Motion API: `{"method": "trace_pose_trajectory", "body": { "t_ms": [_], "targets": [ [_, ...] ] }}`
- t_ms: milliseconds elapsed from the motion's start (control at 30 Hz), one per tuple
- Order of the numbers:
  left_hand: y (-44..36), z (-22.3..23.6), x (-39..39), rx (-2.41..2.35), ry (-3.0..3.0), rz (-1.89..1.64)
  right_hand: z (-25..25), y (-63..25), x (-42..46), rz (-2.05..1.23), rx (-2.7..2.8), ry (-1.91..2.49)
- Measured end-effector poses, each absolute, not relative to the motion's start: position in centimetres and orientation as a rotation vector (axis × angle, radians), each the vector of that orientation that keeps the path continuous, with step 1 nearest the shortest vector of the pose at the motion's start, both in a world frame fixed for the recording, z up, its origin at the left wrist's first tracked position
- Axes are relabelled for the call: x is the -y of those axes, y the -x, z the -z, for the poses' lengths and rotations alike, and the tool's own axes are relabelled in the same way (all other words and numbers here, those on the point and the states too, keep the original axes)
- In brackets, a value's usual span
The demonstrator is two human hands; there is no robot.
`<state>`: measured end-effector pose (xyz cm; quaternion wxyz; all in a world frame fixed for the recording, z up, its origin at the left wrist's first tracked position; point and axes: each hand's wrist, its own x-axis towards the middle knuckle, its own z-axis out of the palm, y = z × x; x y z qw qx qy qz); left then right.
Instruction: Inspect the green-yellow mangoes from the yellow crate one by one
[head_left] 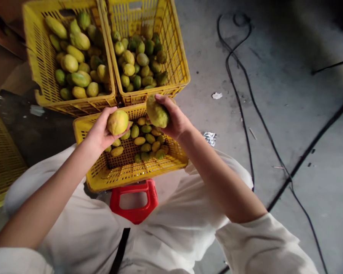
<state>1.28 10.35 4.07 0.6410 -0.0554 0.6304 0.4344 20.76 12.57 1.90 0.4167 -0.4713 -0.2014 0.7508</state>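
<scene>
A round yellow lemon (117, 122) rests in my left hand (104, 129), with the fingers curled around its underside. My right hand (174, 116) grips a larger, greener lemon (157, 111), its thumb on top. Both hands are above a shallow yellow crate (137, 173) between my knees. Several smaller oval green and yellow fruits (145, 147) lie in that crate, mostly toward its right side. My forearms and hands cover parts of the crate's rim.
Two deeper yellow crates stand side by side beyond, the left (71, 102) with larger fruits and the right (151, 93) with smaller ones. A red stool (133, 219) shows between my legs. Black cables (247, 82) cross the grey floor. Another yellow crate (2, 160) stands at far left.
</scene>
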Motion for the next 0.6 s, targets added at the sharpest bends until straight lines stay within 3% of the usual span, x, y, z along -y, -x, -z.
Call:
{"method": "trace_pose_trajectory", "body": {
  "t_ms": [600],
  "targets": [
    [-1.4, -3.88, -9.84, -1.441, -0.032, -0.887, -2.28, -20.54, -12.72, -1.882, 0.403, 1.215]
  ]
}}
